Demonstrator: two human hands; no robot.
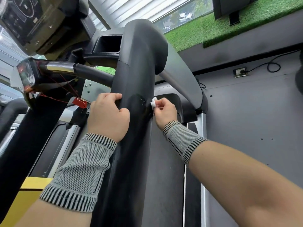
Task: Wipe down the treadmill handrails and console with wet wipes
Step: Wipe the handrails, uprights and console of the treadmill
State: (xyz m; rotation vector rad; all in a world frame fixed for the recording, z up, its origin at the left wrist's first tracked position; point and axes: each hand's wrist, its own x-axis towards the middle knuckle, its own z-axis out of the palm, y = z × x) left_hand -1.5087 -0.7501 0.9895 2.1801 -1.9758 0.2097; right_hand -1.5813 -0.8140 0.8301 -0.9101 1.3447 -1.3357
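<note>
A thick black treadmill handrail runs up the middle of the head view, with a wet shiny patch at mid height. My left hand grips the rail's left side, fingers curled onto its edge. My right hand pinches a small wadded white wet wipe and holds it against the rail's right edge, beside the wet patch. The console sits at the upper left, tilted, with a dark cup holder beside the rail. Both wrists wear grey knit bands.
A red safety clip on red cords hangs at left below a chrome-and-black front grip. The treadmill belt lies below. Grey floor, a socket with a cable and green artificial turf lie to the right. A yellow panel is at lower left.
</note>
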